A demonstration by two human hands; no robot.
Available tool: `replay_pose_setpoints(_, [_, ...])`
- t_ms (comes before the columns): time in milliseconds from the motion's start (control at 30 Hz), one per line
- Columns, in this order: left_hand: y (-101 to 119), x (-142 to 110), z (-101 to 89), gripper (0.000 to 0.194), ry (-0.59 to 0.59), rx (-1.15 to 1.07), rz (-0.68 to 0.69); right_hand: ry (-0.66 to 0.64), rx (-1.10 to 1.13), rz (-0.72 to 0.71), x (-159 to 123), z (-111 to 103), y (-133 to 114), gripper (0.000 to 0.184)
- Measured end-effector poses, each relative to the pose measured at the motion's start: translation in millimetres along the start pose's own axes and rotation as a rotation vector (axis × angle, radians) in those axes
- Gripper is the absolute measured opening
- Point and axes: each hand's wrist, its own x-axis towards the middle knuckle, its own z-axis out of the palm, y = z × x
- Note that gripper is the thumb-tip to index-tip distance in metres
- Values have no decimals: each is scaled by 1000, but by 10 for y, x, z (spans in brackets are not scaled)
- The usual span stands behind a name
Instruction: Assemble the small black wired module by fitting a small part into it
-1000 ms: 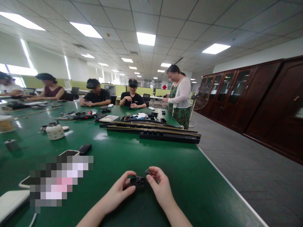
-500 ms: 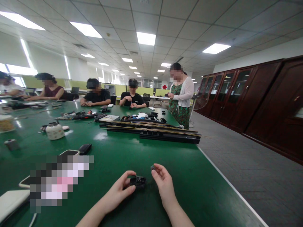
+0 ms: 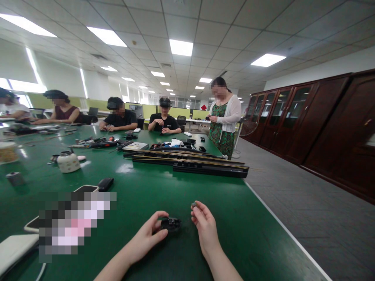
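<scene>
Near the front of the green table (image 3: 140, 203), my left hand (image 3: 152, 230) grips a small black plastic part (image 3: 171, 224) between thumb and fingers. Fine detail shows on the part's upper side, too small to name. To its right, my right hand (image 3: 204, 222) pinches a tiny grey piece (image 3: 193, 204) between thumb and forefinger. The two hands are apart, and the grey piece does not touch the black part. Fingers cover much of the grey piece, so I cannot tell its kind.
Long black rails (image 3: 211, 170) with thin brass-coloured rods lie across the table ahead. At left are a white jar (image 3: 68, 162), a metal cylinder (image 3: 15, 178) and a phone (image 3: 32, 225), partly blurred out. Several people sit beyond; one person (image 3: 224, 113) stands at the right edge.
My right hand has drawn away from the black part, rightwards and slightly forward, with the grey piece in its fingers. My left hand stays in place. The standing person has shifted right.
</scene>
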Motion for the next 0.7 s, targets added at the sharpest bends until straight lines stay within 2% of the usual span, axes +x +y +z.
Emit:
replay_pose_setpoints(267, [19, 15, 10, 40, -10, -5, 9, 57, 92, 83, -2, 7, -55, 35])
replay_pose_setpoints(700, [8, 4, 0, 41, -11, -9, 6, 107, 176, 120, 33, -29, -51, 35])
